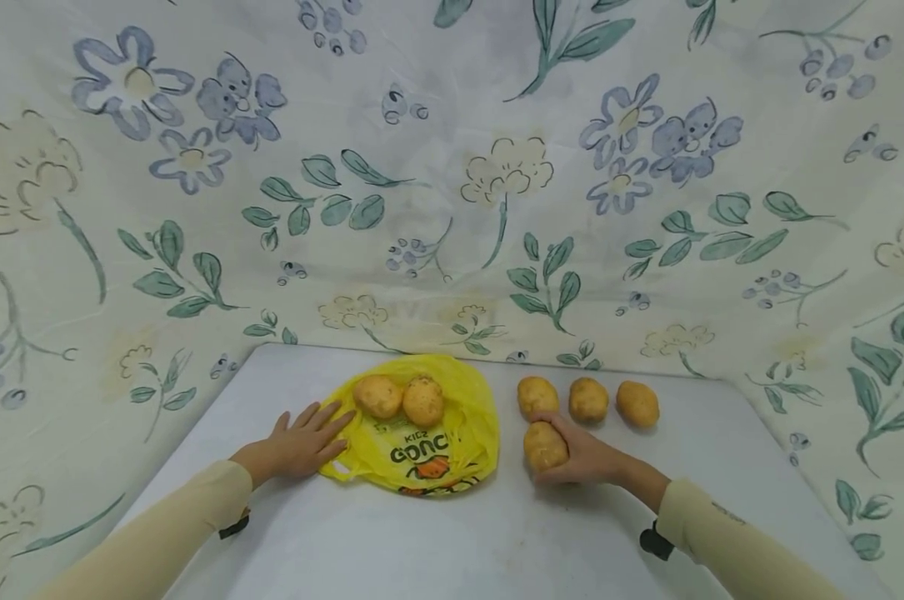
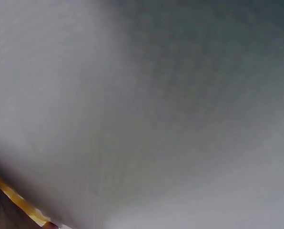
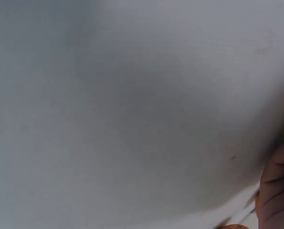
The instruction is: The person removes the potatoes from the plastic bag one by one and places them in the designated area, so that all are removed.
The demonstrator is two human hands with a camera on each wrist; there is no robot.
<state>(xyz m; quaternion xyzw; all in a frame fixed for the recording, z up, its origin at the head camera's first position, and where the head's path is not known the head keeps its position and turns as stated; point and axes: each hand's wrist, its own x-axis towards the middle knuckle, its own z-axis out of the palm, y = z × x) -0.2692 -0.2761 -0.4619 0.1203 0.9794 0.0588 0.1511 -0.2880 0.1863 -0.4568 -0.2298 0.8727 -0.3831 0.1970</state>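
My right hand [image 1: 590,454] grips a potato [image 1: 546,447] at the front of the right-hand group, thumb on the near side and fingers over its far side. Two more potatoes [image 1: 424,402] lie side by side on a yellow plastic bag [image 1: 466,429] printed with dark letters and an orange picture. Spread flat, my left hand [image 1: 302,443] rests at the bag's left edge, its fingertips touching the plastic. In the left wrist view only a sliver of hand and yellow shows; the right wrist view catches part of the hand [image 3: 278,195] at its lower right corner.
Behind the gripped potato, a row of three potatoes [image 1: 588,400] stands on the white table [image 1: 392,550]. A flower-patterned cloth [image 1: 437,275] hangs behind the table and along its sides.
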